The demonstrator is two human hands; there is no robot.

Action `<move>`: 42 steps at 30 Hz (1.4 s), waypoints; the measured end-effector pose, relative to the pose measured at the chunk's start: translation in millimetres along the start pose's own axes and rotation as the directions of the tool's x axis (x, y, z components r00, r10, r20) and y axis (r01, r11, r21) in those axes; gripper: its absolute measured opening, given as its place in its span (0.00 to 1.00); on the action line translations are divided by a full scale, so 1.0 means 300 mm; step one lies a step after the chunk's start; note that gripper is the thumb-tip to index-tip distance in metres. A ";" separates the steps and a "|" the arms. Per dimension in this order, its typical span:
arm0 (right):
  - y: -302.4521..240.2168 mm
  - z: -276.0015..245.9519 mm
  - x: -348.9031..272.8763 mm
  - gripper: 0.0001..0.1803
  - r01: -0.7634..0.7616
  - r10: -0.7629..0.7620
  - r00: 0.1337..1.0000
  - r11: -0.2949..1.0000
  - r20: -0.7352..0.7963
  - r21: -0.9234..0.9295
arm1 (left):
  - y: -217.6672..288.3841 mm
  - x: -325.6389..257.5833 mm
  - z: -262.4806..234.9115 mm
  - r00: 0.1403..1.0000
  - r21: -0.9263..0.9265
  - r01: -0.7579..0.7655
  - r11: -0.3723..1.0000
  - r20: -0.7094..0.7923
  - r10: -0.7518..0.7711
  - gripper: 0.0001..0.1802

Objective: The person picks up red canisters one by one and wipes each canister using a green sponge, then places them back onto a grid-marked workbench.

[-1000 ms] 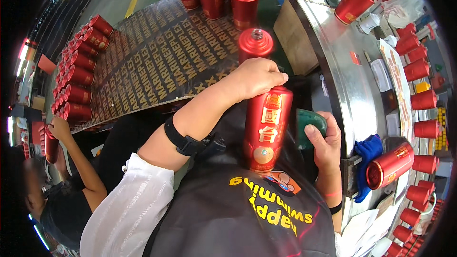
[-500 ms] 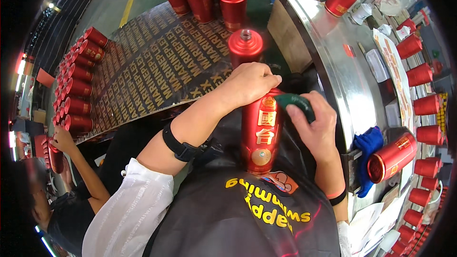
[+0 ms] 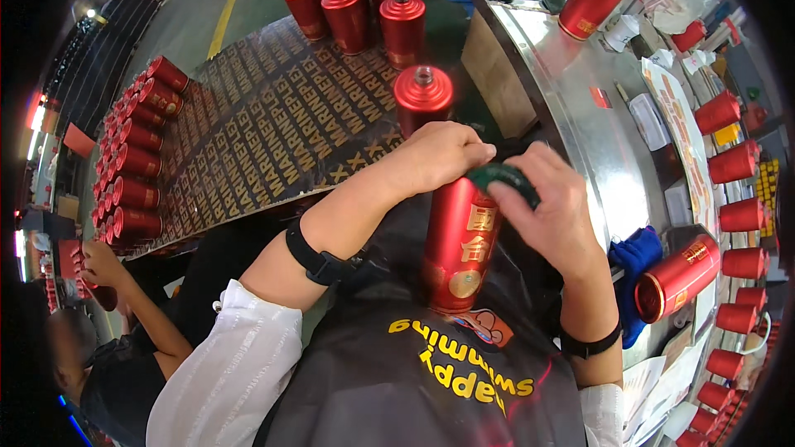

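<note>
My left hand (image 3: 435,157) grips the top of a red bottle (image 3: 460,248) with gold characters, held upright against my dark apron. My right hand (image 3: 551,207) presses a dark green cloth (image 3: 501,178) against the bottle's shoulder, right beside my left hand. The bottle's cap is hidden under my fingers. Another red bottle (image 3: 422,98) stands just beyond my hands on the patterned board (image 3: 265,132).
Several red bottles (image 3: 356,0) stand at the board's far end, and more lie in a row (image 3: 132,149) on its left. A metal counter (image 3: 596,132) on the right carries a red canister (image 3: 675,277), a blue cloth (image 3: 633,261) and red caps (image 3: 733,165). Another person (image 3: 108,339) crouches at lower left.
My right hand has come up from beside the bottle's lower body to its shoulder, bringing the green cloth against it. The left hand keeps its grip on top.
</note>
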State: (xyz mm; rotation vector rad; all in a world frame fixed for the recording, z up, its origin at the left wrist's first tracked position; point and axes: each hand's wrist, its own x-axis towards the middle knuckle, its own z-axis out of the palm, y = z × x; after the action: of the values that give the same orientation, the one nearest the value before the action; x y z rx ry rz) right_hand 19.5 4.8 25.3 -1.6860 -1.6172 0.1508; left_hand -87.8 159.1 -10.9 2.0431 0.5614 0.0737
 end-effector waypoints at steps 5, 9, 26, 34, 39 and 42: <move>-0.011 0.033 -0.098 0.10 0.385 -0.388 0.920 0.878 0.047 -0.285 | -0.053 0.013 0.009 1.000 -0.044 0.008 0.999 -0.025 -0.009 0.20; -0.072 -0.013 -0.192 0.16 0.153 -0.204 0.909 0.975 0.363 0.164 | -0.067 0.012 0.016 0.999 -0.178 0.035 0.983 0.013 -0.033 0.19; 0.087 0.035 -0.201 0.07 -0.270 0.260 0.918 0.963 -0.299 0.010 | -0.088 0.028 0.041 0.995 -0.513 0.088 0.854 0.091 -0.048 0.16; -0.046 -0.010 -0.197 0.12 0.241 -0.237 0.924 0.970 0.298 0.026 | -0.090 0.038 0.051 0.997 -0.317 0.074 0.945 0.024 -0.070 0.15; -0.005 -0.008 -0.143 0.10 0.079 -0.109 0.977 0.984 0.183 0.162 | -0.049 0.018 0.054 0.999 -0.270 0.041 0.962 0.025 -0.035 0.15; 0.037 -0.010 -0.081 0.10 -0.083 0.078 0.979 0.996 -0.188 -0.018 | -0.042 0.013 0.052 0.999 -0.275 0.034 0.961 0.035 -0.025 0.15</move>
State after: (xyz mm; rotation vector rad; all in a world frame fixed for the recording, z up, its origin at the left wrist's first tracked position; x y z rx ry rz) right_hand 25.5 -16.9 10.5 -1.7319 -1.4183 0.0108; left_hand -84.5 153.2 -30.3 1.7612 0.5307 0.0969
